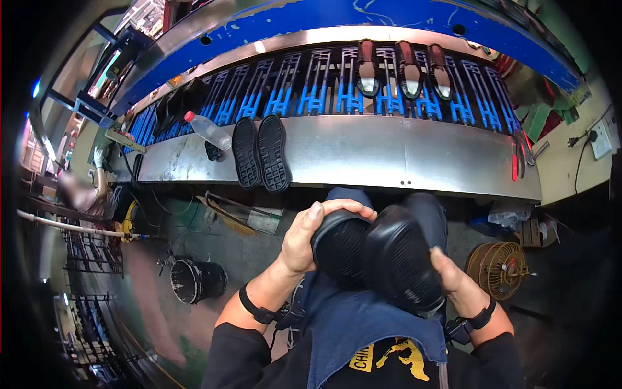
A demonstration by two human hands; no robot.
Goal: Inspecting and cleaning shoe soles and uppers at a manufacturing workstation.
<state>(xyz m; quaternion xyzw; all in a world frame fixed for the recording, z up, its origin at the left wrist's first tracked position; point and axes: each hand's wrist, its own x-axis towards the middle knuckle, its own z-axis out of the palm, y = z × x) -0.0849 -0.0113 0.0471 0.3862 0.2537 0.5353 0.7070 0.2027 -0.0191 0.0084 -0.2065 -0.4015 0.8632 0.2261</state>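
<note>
My left hand (303,235) is closed round the upper end of a black shoe sole (341,249), thumb raised at its edge. Next to it, my right hand (448,271) grips a second black shoe sole (398,262) by its right side; most of those fingers are hidden behind it. Both soles show fine ribbed faces, and the right one overlaps the left one above my lap. Ahead on the metal ledge (350,152), two more black soles (246,152) (275,153) lie side by side, grooved treads up.
Beyond the ledge runs a conveyor rack with blue forked holders (313,97), bearing several dark shoe uppers (409,70). A clear bottle with a red cap (210,131) lies left of the soles. Below stand a black bucket (197,281) and a round caged fan (497,269). Another person (91,194) is far left.
</note>
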